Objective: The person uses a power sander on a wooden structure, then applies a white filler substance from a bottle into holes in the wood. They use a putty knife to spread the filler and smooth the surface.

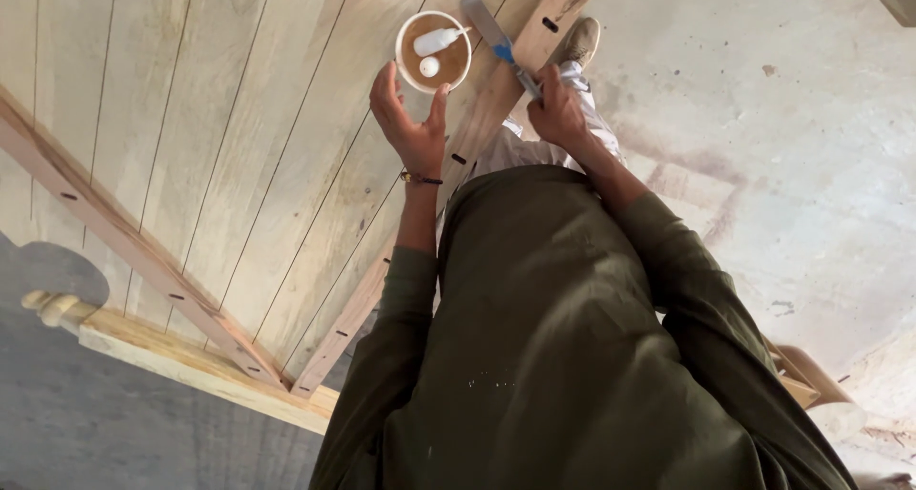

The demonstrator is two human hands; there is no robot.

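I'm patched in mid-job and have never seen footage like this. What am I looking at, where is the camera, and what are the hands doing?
There is one picture, taken by a camera worn on the person's head and looking straight down, so you see their own green-sleeved arms and body from above. No machine is involved, only two bare hands.

The left hand is open, its fingers curled just under a small round bowl, apparently not gripping it. The bowl holds brown liquid and two white objects, one a small bottle.

The right hand grips a flat metal blade with a blue band, possibly a chisel, which reaches up beside the bowl.

All this rests on a pale wooden panel of long boards, framed by darker rails with small slots. To the right is a concrete floor, with the person's shoe.
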